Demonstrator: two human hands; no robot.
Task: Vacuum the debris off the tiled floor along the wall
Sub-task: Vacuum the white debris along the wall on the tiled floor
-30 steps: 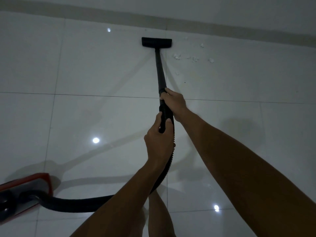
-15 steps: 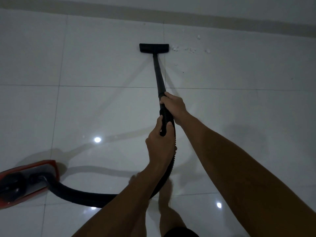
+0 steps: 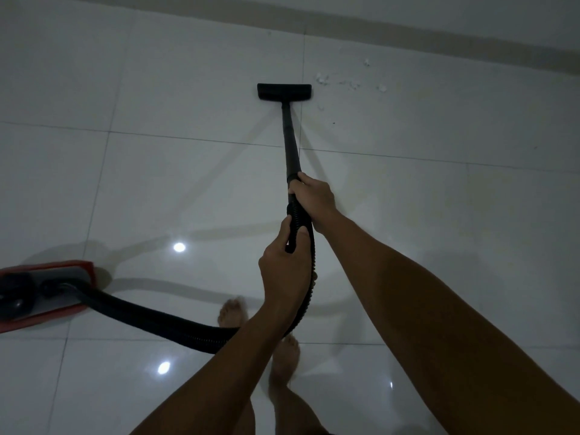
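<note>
Fingers (image 3: 296, 182) of the right hand (image 3: 314, 196) are curled round the top of the black wand (image 3: 290, 142), just where the rigid tube meets the ribbed hose (image 3: 301, 221). Just below them, the left hand (image 3: 284, 268) grips the hose end, its thumb and fingers (image 3: 302, 231) wrapped round the black ribbing, so the two hands sit one behind the other and nearly touch.

From the right fingers the wand runs straight ahead and down to the flat black floor head (image 3: 284, 92), which rests on the tiled floor (image 3: 157, 183), well beyond both hands and near the baseboard (image 3: 408, 36) of the wall. Debris (image 3: 351, 83), small white crumbs, lies scattered just beside the right end of the floor head and farther to the right along the wall; the nearest bits sit just off the head's corner, apart from it.

Behind the left fingers the hose loops down under the forearms and sweeps away to the left, joining the red vacuum body (image 3: 47, 293) that stands on the floor well to the left of the hands. Two bare feet (image 3: 232, 312) show below the arms, the hose passing close to them. Bright ceiling-light reflections (image 3: 179, 247) dot the glossy tiles left of the hands.
</note>
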